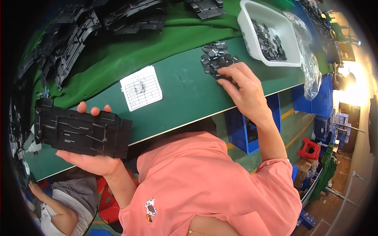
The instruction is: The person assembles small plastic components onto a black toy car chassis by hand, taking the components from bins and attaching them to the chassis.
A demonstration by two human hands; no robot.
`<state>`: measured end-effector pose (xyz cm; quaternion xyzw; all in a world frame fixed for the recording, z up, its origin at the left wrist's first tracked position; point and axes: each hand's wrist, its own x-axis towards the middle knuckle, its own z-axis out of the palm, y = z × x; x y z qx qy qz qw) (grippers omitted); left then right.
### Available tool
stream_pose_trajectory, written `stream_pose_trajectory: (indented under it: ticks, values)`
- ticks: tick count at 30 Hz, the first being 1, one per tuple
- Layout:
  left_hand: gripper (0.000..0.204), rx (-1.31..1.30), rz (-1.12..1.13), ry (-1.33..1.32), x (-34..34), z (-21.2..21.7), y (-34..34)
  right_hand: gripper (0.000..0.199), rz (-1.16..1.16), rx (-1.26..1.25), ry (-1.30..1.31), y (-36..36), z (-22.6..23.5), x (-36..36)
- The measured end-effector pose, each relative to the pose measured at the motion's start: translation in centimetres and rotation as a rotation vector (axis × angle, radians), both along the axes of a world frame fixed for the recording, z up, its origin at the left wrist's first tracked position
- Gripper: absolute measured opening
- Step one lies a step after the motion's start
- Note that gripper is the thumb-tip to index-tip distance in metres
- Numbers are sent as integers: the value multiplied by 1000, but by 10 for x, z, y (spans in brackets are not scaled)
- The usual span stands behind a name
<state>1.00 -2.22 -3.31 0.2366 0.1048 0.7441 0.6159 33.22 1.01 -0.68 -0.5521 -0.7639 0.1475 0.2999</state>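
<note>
My left hand (92,163) grips a long black molded plastic part (80,128) at the table's left front. The thumb lies along its near side and fingertips show over its far edge; ribs and raised bars run across the face turned up. My right hand (246,88) reaches to the near edge of a pile of small black plastic pieces (216,57) on the green table (185,102). Its thumb and forefinger close round a small dark piece at the pile's edge, partly hidden by the fingers.
A white tub (252,51) of small black pieces stands at the far right, beside clear plastic film (311,74). A printed paper form (141,88) lies mid-table. Large black molded parts (78,39) rest on green cloth (177,35). Blue bins (246,137) stand below; another person (69,208) sits at left.
</note>
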Motion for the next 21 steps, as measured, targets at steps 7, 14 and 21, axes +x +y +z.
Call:
stream_pose_trajectory:
  ticks: [7,14,21]
  values:
    - [81,-12,28,0,1,-3,-2,16,14,-50,-59,3,1,-4]
    - [83,-50,31,-25,1,-5,1,14,-4,-59,-149,5,11,-12]
    - [76,-52,-60,-140,1,-7,6,20,-68,-55,-80,-1,17,-19]
